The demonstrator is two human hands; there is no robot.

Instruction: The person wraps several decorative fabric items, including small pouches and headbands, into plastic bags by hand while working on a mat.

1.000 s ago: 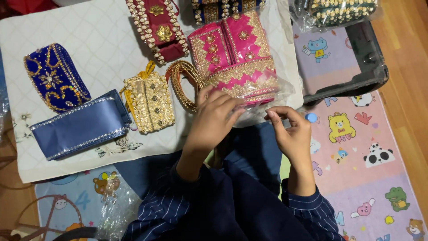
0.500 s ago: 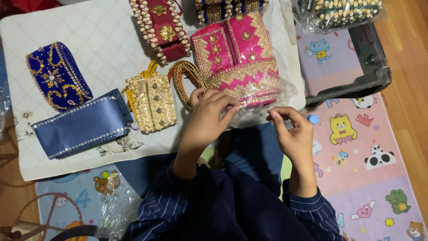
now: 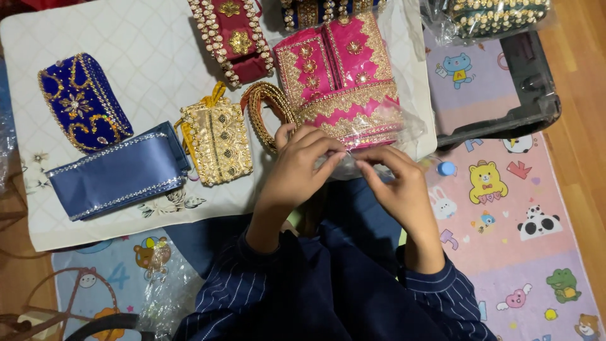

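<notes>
Plastic bag (image 3: 385, 136) holds the pink embroidered pouch (image 3: 344, 82) on the white cloth (image 3: 145, 82); your left hand (image 3: 300, 170) and right hand (image 3: 398, 189) pinch its open edge, fingers narrow.

At twelve o'clock the maroon trim (image 3: 232, 38) and beaded trim (image 3: 328, 11) run off the top edge, while the left hand (image 3: 297, 173) hides part of the clear wrapper (image 3: 379, 142).

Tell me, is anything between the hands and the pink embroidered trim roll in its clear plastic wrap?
Nothing visible. The left hand and right hand already pinch the clear plastic wrap around the pink embroidered trim roll.
</notes>
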